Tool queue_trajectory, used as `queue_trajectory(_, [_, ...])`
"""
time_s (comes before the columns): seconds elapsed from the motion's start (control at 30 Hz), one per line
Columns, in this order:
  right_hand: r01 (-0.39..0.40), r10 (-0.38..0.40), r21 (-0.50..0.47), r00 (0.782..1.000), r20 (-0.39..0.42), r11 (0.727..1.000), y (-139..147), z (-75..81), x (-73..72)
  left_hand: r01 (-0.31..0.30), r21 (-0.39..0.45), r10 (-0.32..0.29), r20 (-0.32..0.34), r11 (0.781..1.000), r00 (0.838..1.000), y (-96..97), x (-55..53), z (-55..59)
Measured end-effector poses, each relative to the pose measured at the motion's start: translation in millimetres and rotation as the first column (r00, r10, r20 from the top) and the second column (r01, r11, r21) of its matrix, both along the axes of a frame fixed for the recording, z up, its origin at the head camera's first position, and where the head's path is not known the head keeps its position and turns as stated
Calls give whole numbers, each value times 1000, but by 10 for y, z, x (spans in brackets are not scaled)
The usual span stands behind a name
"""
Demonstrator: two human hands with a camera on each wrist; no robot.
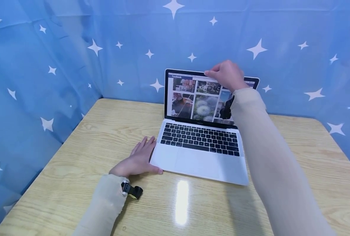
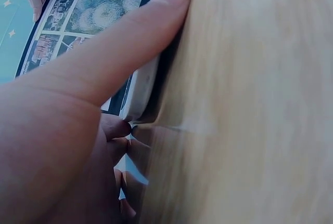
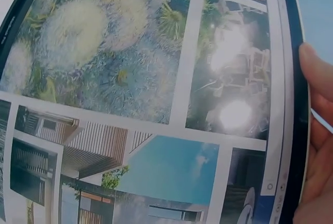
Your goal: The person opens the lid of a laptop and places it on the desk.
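Note:
A silver laptop [image 1: 198, 164] with a black keyboard stands opened on the table, its lit screen [image 1: 203, 108] full of pictures. My right hand [image 1: 228, 74] pinches the screen's top edge, thumb on the front and fingers behind; the right wrist view shows this grip at the screen's rim [image 3: 302, 130]. At the base's front left corner rests my left hand [image 1: 138, 159]. Its fingers lie straight along the left side and its thumb [image 2: 140, 34] stretches along the front edge, touching it.
The light wooden table [image 1: 74, 157] reaches out on both sides of the laptop. Blue curtains [image 1: 133, 29] with white stars hang behind and to the left. A bright light reflection lies on the table in front of the laptop.

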State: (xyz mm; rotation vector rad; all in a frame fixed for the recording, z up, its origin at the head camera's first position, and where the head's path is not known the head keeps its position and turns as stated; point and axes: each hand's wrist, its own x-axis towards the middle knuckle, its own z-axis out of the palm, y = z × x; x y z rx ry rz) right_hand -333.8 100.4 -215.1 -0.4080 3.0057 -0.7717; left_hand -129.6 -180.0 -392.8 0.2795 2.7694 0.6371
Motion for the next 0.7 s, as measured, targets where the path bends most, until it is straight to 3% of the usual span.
queue_trajectory(0.47, [-10,10,-16,1000,-26,1000,-40,-135,-140,-20,7,20,27,1000,999,-7,-18,-32])
queue_trajectory(0.7, [8,-10,-25,998,-68,1000,-66,-200,-204,-23,-30,23,4,999,1000,23,-18,-19])
